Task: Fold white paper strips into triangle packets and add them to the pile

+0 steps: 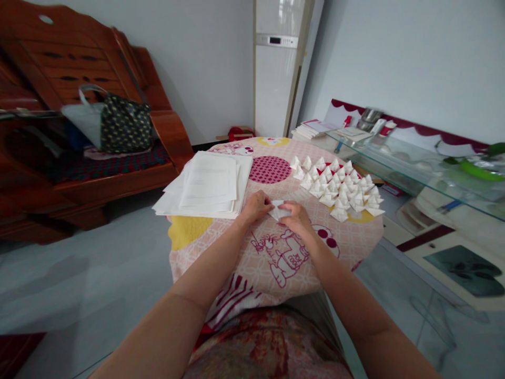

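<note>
A small folded piece of white paper lies between my two hands, low over the middle of the cloth-covered table. My left hand grips its left edge, fingers curled. On the opposite side, my right hand pinches the paper with the thumb and fingers. Parts of the paper are hidden behind the fingers. To the right stand many folded white paper boats, grouped in close rows. A pile of white paper sheets lies to the left of my hands.
A patterned pink tablecloth covers the round table. Along the right runs a glass-topped cabinet holding cups, papers and a green dish. A wooden bench with bags stands at the left. A tall white air conditioner is behind the table.
</note>
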`<state>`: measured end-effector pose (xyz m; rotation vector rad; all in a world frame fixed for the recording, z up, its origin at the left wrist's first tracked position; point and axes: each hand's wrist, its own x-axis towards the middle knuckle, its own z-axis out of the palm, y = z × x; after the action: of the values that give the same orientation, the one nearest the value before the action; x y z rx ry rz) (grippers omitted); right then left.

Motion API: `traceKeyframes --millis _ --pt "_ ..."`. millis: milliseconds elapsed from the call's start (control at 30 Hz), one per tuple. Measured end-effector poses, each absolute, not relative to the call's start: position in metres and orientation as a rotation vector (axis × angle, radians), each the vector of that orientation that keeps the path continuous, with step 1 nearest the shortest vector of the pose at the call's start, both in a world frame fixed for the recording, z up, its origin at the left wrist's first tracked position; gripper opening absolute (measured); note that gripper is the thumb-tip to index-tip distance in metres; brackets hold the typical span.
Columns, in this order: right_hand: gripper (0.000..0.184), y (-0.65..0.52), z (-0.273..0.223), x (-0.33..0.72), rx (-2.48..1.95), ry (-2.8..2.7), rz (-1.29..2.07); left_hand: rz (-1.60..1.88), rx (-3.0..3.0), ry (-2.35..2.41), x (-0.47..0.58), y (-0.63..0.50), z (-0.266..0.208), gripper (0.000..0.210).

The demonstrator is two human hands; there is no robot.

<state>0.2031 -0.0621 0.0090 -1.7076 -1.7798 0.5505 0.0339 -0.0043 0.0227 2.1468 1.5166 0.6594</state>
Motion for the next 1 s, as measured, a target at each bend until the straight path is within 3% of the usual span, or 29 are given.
traceKeyframes --millis 667,1000 --pt "0.035 -0.066 0.019 0.199 -1.74 -2.004 0.436 0.646 2.188 1.559 0.038 -0.004 0.019 0.007" --pt "0.035 -0.064 0.018 0.201 -1.708 -2.012 0.451 0.671 2.22 1.369 0.023 -0.004 0.014 0.039"
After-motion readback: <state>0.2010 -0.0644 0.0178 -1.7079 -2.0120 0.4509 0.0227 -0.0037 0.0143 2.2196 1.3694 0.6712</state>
